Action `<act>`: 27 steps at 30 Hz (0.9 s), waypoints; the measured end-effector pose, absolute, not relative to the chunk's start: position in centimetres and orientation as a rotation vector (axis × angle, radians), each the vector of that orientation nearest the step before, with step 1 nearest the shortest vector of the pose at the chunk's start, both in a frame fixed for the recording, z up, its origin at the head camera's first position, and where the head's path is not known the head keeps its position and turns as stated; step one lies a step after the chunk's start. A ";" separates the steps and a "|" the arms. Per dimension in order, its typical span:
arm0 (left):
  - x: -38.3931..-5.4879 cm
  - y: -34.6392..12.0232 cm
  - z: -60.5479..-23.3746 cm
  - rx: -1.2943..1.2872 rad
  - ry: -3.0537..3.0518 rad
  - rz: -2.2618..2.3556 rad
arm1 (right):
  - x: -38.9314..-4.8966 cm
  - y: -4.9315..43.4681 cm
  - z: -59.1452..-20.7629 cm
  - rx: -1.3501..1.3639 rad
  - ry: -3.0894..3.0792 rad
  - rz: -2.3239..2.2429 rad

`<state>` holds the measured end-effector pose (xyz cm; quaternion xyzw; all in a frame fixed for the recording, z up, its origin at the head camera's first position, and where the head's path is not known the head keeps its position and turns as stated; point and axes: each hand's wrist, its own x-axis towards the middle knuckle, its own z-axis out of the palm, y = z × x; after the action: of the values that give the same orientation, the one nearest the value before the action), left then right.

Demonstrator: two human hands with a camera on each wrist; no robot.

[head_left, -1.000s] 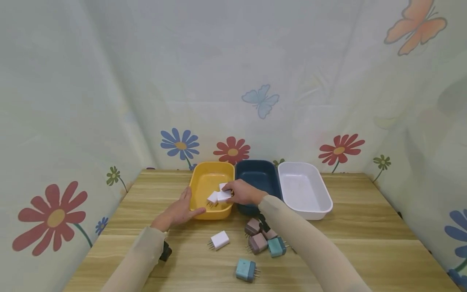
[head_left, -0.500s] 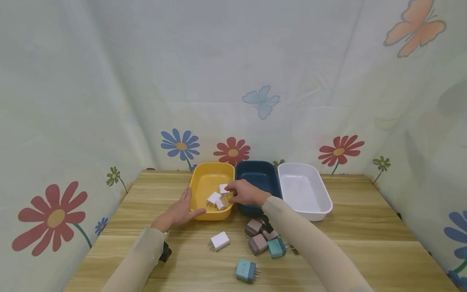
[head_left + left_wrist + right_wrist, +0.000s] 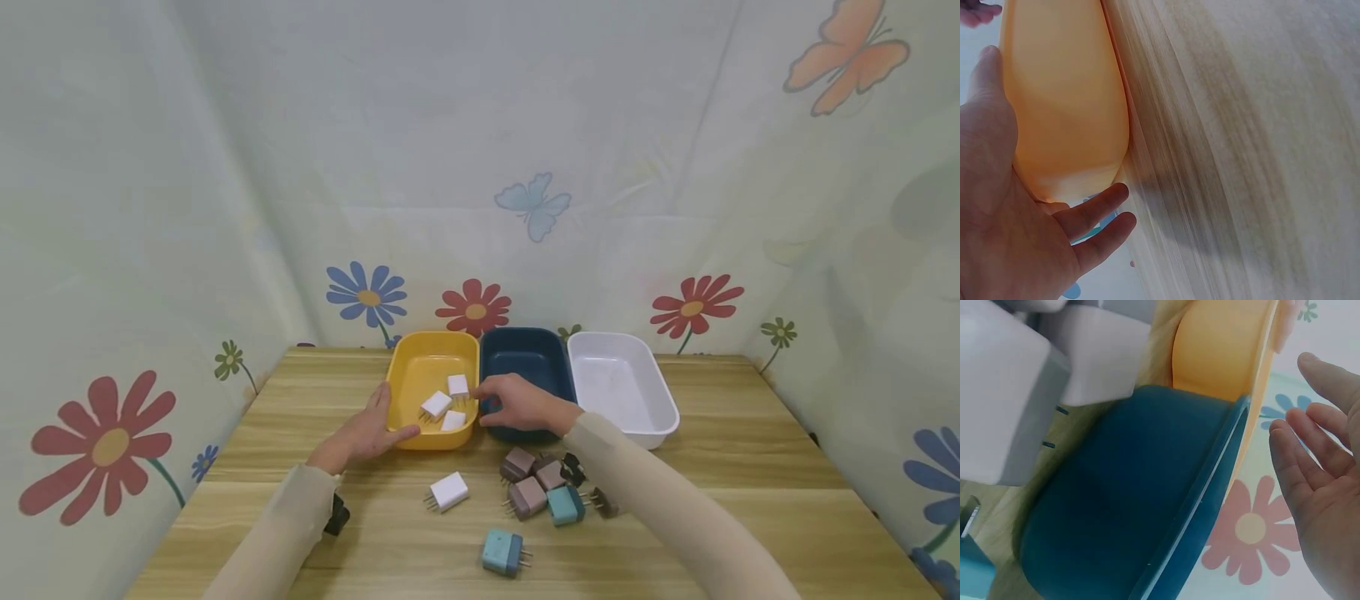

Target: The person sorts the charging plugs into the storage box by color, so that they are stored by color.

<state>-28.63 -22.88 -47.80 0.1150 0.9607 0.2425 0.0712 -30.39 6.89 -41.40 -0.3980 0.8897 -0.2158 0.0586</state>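
Observation:
My left hand [image 3: 358, 429] rests against the near left corner of the yellow tray [image 3: 395, 375]. Its thumb lies along the front and its fingers along the left side, as the left wrist view also shows around the yellow wall [image 3: 1066, 112]. Inside that tray lie three white plug adapters [image 3: 437, 405] with metal prongs. My right hand [image 3: 525, 404] holds nothing and hovers over the dark blue tray [image 3: 525, 335], fingertips close to the yellow tray's right rim. In the right wrist view the right hand [image 3: 1322, 456] has loosely bent fingers, above the blue rim.
A white tray [image 3: 666, 392] stands right of the blue one. On the wooden table [image 3: 375, 542] lie a white adapter [image 3: 448, 491], a teal adapter [image 3: 501, 552] and a cluster of brown adapters [image 3: 527, 497] with another teal adapter [image 3: 564, 505]. A flowered curtain [image 3: 420, 167] hangs behind.
My right hand has let go of a white adapter, which now lies in the yellow tray with two others. The hand has then drawn right, over the blue tray. My left hand stays put.

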 end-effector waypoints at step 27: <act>-28.6 -22.7 -47.7 0.322 2.875 0.718 | -26.1 5.5 -44.3 -1.477 2.483 -0.407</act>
<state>-28.56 -22.71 -47.71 0.1076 0.9614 0.2400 0.0805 -26.09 5.49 -44.25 -0.5031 0.8457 -0.1385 0.1115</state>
